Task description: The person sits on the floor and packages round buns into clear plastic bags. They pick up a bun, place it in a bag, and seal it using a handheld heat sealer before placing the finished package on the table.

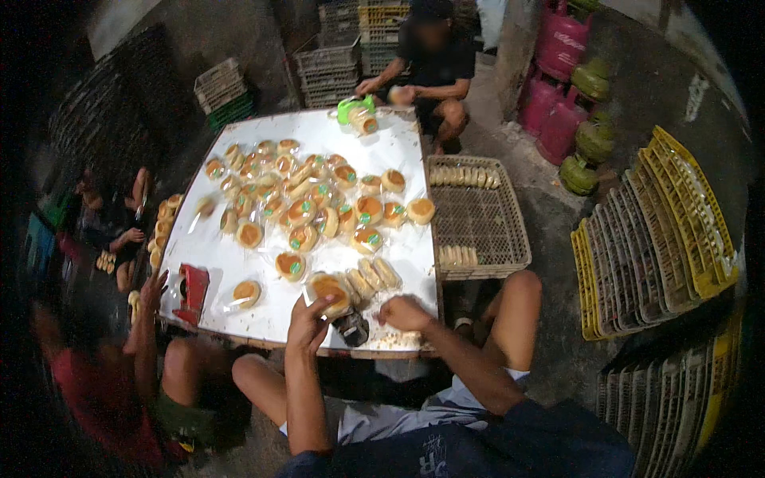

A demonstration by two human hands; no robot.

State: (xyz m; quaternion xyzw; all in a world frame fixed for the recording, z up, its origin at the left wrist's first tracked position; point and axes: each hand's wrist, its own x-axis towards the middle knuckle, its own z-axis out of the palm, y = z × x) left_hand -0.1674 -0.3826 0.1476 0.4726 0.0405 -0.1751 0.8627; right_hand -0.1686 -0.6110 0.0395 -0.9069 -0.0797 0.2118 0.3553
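My left hand (311,319) holds a round bun (330,291) in a clear plastic wrapper, thumb across its browned top. Close beneath that bun, a black tool, probably a tape dispenser (351,328), rests at the near edge of the white table (269,322). My right hand (406,313) is over the table to the right of the tool, fingers curled; whether anything is pinched in them is hidden. Just beyond it, several wrapped buns (373,276) stand on edge in a slanting row. A wrapped bun with a green sticker (290,266) lies farther left.
Many wrapped buns (305,191) cover the table's middle. A plastic crate (526,239) with bun rows adjoins the right edge. Co-workers sit opposite (439,66) and at left (101,382), near red (192,293) and green (355,109) dispensers. Stacked crates (651,239) and gas cylinders (559,113) stand right.
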